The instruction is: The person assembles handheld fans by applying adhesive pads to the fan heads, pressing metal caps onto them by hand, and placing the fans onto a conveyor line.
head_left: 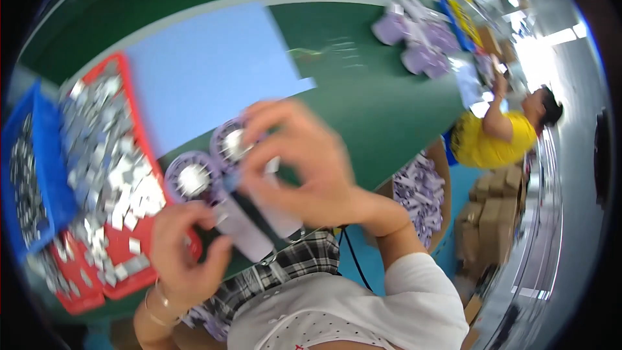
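Observation:
Two light-purple handheld fans lie side by side at the table's near edge, the left fan (194,180) and the right fan (231,144). Each has a round slotted head with a white centre, and a handle pointing toward me. My left hand (184,253) is just below the left fan's head, thumb and index finger apart. A small silvery piece (221,212) shows by its index fingertip, over the upper handle. Above the right fan hovers my right hand (301,162), fingers bent and smeared by motion, partly covering that fan. Whether its fingertips pinch something cannot be made out.
A red tray (139,123) of small silvery pieces and a blue bin (48,162) of dark parts stand left. A light-blue sheet (214,65) covers part of the green table. Purple fans (421,42) lie far right. A box of purple parts (418,198) and a co-worker (495,136) are rightward.

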The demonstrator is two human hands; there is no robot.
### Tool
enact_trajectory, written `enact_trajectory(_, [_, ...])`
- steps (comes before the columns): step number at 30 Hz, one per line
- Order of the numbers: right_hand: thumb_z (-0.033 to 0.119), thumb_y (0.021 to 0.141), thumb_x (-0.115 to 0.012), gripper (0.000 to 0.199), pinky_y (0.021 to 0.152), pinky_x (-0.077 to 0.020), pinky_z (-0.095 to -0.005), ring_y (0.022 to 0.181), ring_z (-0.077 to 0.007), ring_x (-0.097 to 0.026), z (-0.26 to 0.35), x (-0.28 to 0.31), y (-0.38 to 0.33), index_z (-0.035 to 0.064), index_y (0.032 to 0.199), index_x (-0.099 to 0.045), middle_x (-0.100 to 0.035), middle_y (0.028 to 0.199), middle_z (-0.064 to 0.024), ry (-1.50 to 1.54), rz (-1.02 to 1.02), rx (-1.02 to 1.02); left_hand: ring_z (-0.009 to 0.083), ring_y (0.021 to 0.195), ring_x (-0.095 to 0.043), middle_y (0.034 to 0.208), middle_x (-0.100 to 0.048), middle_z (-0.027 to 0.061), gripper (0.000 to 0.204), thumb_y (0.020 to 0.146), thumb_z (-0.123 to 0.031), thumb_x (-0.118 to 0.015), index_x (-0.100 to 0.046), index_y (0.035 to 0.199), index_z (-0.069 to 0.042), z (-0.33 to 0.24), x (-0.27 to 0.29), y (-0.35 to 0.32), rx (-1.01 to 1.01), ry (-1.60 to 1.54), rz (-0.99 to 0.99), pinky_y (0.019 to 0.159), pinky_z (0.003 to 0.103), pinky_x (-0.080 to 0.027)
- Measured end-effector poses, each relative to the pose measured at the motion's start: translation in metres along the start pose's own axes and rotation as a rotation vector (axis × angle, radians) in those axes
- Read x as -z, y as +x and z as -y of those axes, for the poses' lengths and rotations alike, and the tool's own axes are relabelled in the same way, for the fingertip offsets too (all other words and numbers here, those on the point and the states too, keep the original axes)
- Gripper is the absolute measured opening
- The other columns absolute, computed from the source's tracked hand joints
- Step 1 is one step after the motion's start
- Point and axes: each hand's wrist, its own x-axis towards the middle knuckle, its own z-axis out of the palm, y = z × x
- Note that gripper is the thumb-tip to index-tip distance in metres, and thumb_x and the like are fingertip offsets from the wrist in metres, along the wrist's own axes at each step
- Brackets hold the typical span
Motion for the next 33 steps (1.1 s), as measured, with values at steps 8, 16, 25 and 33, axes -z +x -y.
enact_trajectory(8, [-0.004,0.082,-0.068,0.006,0.111,-0.0325,-0.0422,0.129,-0.0301,-0.05,-0.037,0.025,0.017,-0.0014,0.087,-0.066,-0.059,0.122,-0.013,0.209,0.003,-0.341,0.0239,0.124,-0.057,0.13,-0.063,0.0074,0.033,0.096,-0.023,-0.057,-0.068,0.122,-0.007,0.008,-0.025,-0.01,-0.645,0.639,0.409,0.102,0.043,-0.047])
enact_trajectory(16, [-0.004,0.075,-0.071,0.008,0.112,-0.0325,-0.0436,0.128,-0.0305,-0.049,-0.03,-0.002,0.018,-0.0003,0.082,-0.068,-0.059,0.127,-0.0154,0.099,0.163,-0.269,0.0259,0.129,-0.054,0.13,-0.062,0.0102,0.034,0.092,-0.022,-0.057,-0.069,0.118,-0.003,0.014,-0.034,-0.02,-0.555,0.626,0.423,0.106,0.046,-0.046])
enact_trajectory(25, [-0.005,0.074,-0.072,0.009,0.11,-0.0365,-0.0452,0.127,-0.0314,-0.052,-0.039,-0.009,0.013,0.0001,0.079,-0.066,-0.059,0.125,-0.0179,0.02,0.119,-0.194,0.0254,0.127,-0.055,0.126,-0.063,0.0104,0.033,0.092,-0.02,-0.056,-0.07,0.115,-0.002,0.015,-0.037,-0.021,-0.538,0.586,0.407,0.105,0.045,-0.048])
enact_trajectory(33, [-0.006,0.079,-0.07,0.007,0.109,-0.0408,-0.0447,0.122,-0.0296,-0.055,-0.04,-0.01,0.012,-0.0027,0.082,-0.064,-0.058,0.125,-0.0201,0.095,0.095,-0.235,0.025,0.127,-0.055,0.125,-0.064,0.01,0.032,0.091,-0.02,-0.055,-0.07,0.113,-0.002,0.017,-0.038,-0.022,-0.533,0.575,0.404,0.103,0.043,-0.049])
